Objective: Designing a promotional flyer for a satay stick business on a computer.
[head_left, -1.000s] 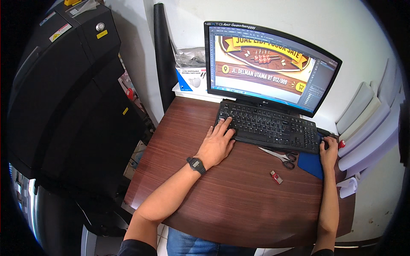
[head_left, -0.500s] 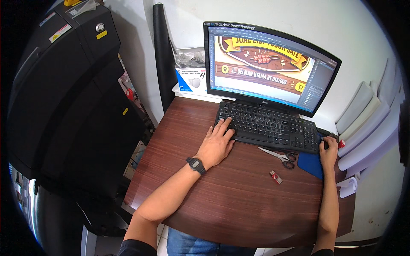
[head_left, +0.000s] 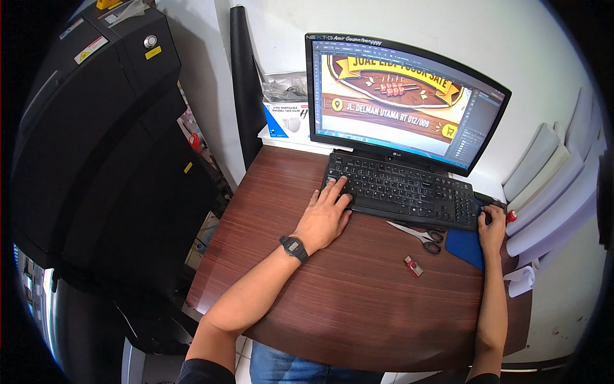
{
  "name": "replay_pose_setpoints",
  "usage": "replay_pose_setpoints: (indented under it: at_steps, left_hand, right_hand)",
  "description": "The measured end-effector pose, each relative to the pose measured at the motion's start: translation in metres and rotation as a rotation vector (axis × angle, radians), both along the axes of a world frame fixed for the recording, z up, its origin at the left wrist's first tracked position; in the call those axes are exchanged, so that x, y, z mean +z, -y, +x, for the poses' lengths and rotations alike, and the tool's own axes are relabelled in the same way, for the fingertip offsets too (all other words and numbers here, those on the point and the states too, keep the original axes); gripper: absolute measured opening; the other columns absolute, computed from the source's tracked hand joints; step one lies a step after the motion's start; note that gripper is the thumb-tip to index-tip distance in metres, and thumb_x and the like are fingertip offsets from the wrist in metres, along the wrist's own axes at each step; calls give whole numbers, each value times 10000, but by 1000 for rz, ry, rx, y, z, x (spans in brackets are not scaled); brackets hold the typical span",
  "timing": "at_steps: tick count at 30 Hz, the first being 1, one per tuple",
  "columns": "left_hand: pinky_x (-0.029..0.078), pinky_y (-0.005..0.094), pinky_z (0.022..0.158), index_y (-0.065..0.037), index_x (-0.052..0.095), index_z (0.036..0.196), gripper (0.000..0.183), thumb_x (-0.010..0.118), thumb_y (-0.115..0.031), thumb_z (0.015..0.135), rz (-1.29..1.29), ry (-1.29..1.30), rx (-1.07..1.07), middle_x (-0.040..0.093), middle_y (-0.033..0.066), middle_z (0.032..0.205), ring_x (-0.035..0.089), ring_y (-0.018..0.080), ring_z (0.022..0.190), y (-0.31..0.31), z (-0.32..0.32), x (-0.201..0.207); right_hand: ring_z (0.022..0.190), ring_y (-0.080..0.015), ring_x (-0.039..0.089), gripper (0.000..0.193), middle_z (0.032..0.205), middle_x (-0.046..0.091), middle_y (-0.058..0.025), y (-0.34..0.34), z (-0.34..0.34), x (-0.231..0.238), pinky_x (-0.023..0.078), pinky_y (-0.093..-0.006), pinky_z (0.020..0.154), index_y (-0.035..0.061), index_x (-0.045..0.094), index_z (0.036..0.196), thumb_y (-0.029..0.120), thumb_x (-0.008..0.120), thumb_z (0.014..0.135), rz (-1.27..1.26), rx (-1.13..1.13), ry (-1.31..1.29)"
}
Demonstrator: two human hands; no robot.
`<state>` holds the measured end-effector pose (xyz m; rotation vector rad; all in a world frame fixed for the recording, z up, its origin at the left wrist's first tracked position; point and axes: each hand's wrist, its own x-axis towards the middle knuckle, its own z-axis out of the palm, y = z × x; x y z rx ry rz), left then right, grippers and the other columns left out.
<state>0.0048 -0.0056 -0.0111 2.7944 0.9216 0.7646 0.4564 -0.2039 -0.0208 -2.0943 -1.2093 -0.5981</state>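
Observation:
My left hand [head_left: 324, 214] rests with its fingers spread on the left end of a black keyboard [head_left: 403, 190], the fingertips on the keys. A dark digital watch [head_left: 293, 248] is on that wrist. At the keyboard's right end, my right hand [head_left: 491, 232] curls over a black computer mouse [head_left: 488, 218], mostly hidden under the fingers, on a blue mouse pad [head_left: 465, 247]. Behind the keyboard a monitor [head_left: 391, 96] displays a brown and yellow graphic design with skewered food in an editing program.
Scissors [head_left: 422, 237] with dark handles and a red and silver USB stick [head_left: 413, 266] lie on the brown wooden desk [head_left: 358, 307]. Rolls of white sheet material [head_left: 554, 185] lean at the right. A box of face masks [head_left: 286, 120] stands behind; a large black machine [head_left: 96, 153] fills the left.

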Motion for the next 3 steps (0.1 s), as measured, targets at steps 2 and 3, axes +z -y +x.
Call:
replay_pose_setpoints:
  at_steps: [2,3]
  left_hand:
    - [389,543,1204,-68,583,1317,362,676,-216,1000,0,-7,3,365,191,1626,375,411,1503,0,0,0]
    - [388,543,1204,-70,582,1323,368,679,-217,999,-3,-9,3,360,191,1629,374,412,1504,0,0,0]
  right_hand:
    - [1148,-366,641,209,1226,690,-165,0,0,0,506,-442,1022,5,747,1073,108,705,895,-1,0,-14]
    - [1148,-366,641,209,1226,690,-165,0,0,0,506,-442,1022,5,747,1073,108,705,895,-1,0,-14]
